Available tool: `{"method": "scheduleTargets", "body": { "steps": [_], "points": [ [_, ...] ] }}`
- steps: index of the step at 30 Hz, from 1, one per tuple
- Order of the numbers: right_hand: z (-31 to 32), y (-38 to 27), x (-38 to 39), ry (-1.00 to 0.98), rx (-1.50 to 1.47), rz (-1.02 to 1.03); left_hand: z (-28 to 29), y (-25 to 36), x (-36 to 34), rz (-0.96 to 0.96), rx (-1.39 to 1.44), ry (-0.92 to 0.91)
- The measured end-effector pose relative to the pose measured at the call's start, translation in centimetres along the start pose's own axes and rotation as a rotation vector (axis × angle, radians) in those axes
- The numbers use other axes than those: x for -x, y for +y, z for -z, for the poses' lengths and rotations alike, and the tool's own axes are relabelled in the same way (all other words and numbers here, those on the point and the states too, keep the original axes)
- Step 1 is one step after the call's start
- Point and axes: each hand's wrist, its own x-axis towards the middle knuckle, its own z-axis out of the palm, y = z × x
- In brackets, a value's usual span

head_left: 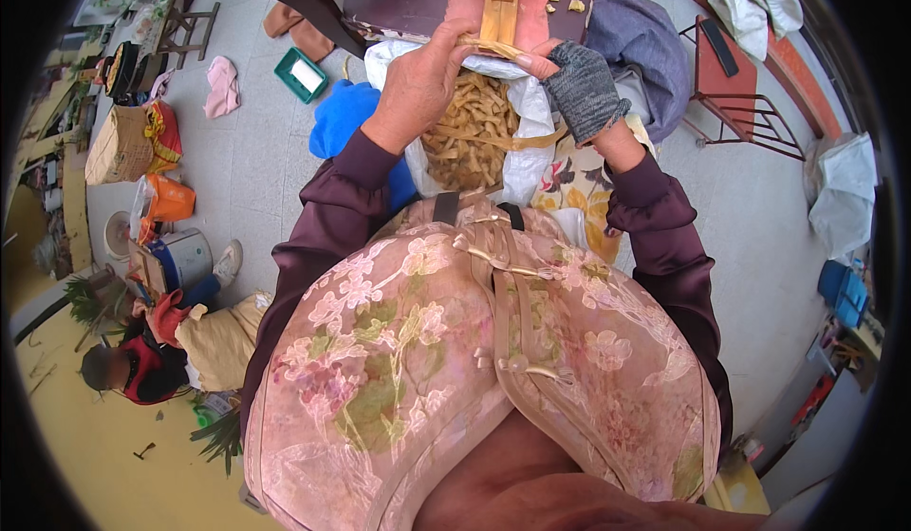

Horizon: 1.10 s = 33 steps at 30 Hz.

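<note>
My bare left hand point(420, 85) and my right hand point(579, 85), in a grey knit fingerless glove, are raised near the top centre. Both pinch a thin tan strip point(492, 46), stretched crosswise between them. Behind it, two long pink pieces point(532, 4) flank a tan band point(500, 4) on a dark purple padded surface point(394, 9) dotted with small pale scraps point(576, 6). Below my hands, a white sack point(522, 175) holds several folded tan pieces point(467, 142), with a longer strip lying across them.
A blue cloth point(337, 118), green tray point(300, 77) and grey-blue fabric point(631, 47) surround the sack. A folding red chair point(726, 80) bearing a black object stands right. At left, a seated person point(142, 360) is among bags point(119, 147) and a metal drum point(185, 260).
</note>
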Motion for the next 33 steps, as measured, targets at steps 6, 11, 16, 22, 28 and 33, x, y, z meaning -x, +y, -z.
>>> {"method": "scheduleTargets", "body": {
  "steps": [6,11,16,22,28,33],
  "points": [
    [-1.3,4.1,-2.2,0.082,0.378,0.205,-2.6,-3.6,-2.6,0.035,0.327,-0.030],
    [-1.5,3.6,-3.7,0.182,0.346,0.210,-3.7,-4.3,-4.0,0.218,0.427,0.037],
    [-1.7,4.2,-4.9,0.179,0.407,0.039,-4.0,-4.9,-5.4,0.268,0.538,0.043],
    [-1.6,6.2,-6.5,0.185,0.546,0.206,-3.8,-5.6,-6.9,0.316,0.434,0.027],
    [-3.7,7.6,-8.2,0.071,0.489,-0.237,-5.7,-7.4,-8.0,0.339,0.001,-0.035],
    [-5.1,11.2,-5.9,-0.130,0.761,-0.081,-5.1,-6.9,-5.5,0.376,-0.118,-0.148]
  ]
}}
